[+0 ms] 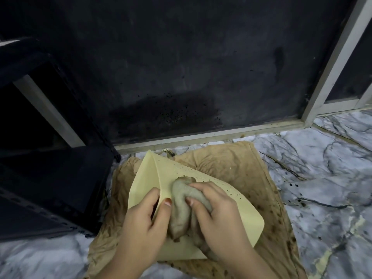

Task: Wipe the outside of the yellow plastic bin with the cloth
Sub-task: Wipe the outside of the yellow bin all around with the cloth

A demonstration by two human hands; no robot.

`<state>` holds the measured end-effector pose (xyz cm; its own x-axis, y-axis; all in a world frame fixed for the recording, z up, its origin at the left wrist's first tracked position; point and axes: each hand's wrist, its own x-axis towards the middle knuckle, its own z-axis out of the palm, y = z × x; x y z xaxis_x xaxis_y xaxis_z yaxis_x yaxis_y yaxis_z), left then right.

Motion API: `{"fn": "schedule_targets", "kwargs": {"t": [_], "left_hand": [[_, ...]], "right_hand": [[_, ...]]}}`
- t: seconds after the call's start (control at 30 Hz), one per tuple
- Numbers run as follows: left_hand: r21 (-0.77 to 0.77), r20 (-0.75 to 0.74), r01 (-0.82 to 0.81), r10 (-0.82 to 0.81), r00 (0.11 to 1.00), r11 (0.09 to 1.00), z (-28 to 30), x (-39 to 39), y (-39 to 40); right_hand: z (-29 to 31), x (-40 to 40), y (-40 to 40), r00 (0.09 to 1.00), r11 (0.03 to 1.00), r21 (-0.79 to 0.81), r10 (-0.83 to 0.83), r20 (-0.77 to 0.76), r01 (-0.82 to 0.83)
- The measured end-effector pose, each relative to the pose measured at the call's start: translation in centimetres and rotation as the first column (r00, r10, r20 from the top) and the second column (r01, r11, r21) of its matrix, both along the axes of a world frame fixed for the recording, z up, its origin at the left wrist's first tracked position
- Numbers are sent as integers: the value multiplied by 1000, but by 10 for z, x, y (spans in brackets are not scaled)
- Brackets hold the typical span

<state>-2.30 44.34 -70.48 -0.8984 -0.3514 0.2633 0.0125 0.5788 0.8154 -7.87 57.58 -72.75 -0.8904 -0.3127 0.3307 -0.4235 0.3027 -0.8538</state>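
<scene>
The pale yellow plastic bin (161, 170) lies tipped over on a brown sheet, its outer faces turned up and speckled with dark spots. My left hand (145, 218) grips the bin's near edge, thumb on the upper face. My right hand (217, 214) is closed around a bunched grey-brown cloth (181, 200), which presses on the bin's upper face. The lower part of the bin and part of the cloth are hidden under my hands.
A crumpled brown sheet (231, 164) covers the marble floor (322, 168) under the bin. A black metal rack (50, 178) stands close on the left. A dark panel in a pale metal frame (211, 134) rises right behind the bin.
</scene>
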Motion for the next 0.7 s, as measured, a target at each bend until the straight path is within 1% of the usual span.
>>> {"fn": "schedule_targets", "kwargs": {"t": [0.07,0.13,0.23,0.33,0.4,0.5,0.6,0.7], "left_hand": [[62,24,-48,46,999,997,0,-3,1],[150,79,-123,112,991,981,0,-5,1],[246,176,-178,137,975,953,2,-7,-1],[254,265,-240,171,949,937,3,-9,-8],[209,287,-270,205,936,940,2,-9,-11],[134,237,-265,229,944,955,0,-6,-8],[105,174,-224,204,963,969,-3,-3,-5],[72,84,-183,177,981,980,0,-2,-5]], "right_hand": [[-3,-8,6,999,1000,21,-10,45,9],[-8,-16,14,995,998,57,-25,94,20],[-18,-24,30,981,992,111,-78,177,59],[-33,-26,46,965,983,162,-126,229,90],[-45,-23,52,958,978,175,-152,243,110],[-63,-14,57,946,973,162,-201,256,163],[-72,0,56,941,971,81,-238,239,225],[-63,10,45,962,972,16,-234,142,234]]}}
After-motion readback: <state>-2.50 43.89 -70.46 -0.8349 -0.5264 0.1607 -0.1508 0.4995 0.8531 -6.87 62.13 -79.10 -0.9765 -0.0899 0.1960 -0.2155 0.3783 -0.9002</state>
